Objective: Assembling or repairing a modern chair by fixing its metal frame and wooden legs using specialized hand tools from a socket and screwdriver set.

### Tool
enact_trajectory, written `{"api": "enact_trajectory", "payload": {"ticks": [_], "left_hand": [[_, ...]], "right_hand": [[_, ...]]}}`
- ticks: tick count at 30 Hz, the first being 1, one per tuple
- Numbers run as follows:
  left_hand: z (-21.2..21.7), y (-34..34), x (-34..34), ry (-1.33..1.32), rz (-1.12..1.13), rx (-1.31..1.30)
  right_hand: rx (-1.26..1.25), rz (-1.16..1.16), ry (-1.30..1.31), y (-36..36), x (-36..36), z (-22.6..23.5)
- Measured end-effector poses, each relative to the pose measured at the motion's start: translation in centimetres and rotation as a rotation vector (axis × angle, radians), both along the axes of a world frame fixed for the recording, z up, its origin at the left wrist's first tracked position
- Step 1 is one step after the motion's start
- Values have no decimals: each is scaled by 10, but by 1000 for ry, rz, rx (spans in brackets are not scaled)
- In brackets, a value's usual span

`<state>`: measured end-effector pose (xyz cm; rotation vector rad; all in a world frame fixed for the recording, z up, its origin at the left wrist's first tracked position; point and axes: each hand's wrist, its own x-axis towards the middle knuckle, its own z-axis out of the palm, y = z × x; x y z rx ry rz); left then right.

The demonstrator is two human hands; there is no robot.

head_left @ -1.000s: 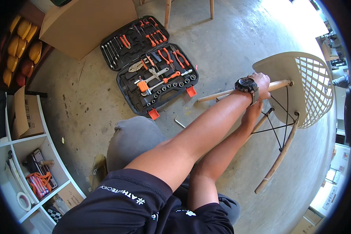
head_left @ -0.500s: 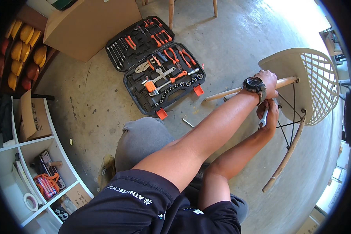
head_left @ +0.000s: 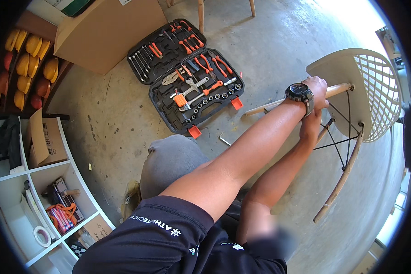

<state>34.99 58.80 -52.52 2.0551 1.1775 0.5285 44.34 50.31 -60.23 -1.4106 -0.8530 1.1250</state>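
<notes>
A cream chair (head_left: pixel 338 68) with a lattice back lies tipped over on the floor to the right. Its wooden legs are tied together by thin black metal rods (head_left: pixel 350 114). My left hand (head_left: pixel 316 89), with a dark watch on its wrist, is closed around one wooden leg (head_left: pixel 340 90) near the seat. Just under it, my right hand (head_left: pixel 309 125) reaches up to the chair's underside. Its fingers are hidden behind my left hand and wrist, so what it holds does not show. Another wooden leg (head_left: pixel 331 194) points toward me.
An open black tool case (head_left: pixel 169 119) with orange-handled tools and sockets lies ahead. Near it is a hex key (head_left: pixel 224 139). A big cardboard box (head_left: pixel 105 36) stands behind, beside a rack of yellow and red helmets (head_left: pixel 27 64). White shelves (head_left: pixel 89 201) stand at my left.
My right hand has moved up behind my left hand, and the wrench seen in it before is out of sight. My left hand keeps its grip on the leg. The view has shifted slightly.
</notes>
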Motion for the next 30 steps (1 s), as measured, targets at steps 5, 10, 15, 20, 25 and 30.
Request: {"api": "enact_trajectory", "payload": {"ticks": [5,10,15,20,25,30], "left_hand": [[4,-4,-8,16,15,-24],[13,-7,-5,91,21,-34],[18,-8,-9,106,-7,-109],[21,-9,-10,82,-11,-168],[18,-8,-7,58,7,-173],[18,-3,-5,13,54,-78]], "right_hand": [[429,-71,-344,12,-34,-21],[379,-82,-302,12,-40,-34],[330,-97,-255,13,-43,-48],[291,-124,-206,12,-38,-55],[248,-158,-160,-1,-38,-48],[225,-171,-174,12,-13,-29]]}}
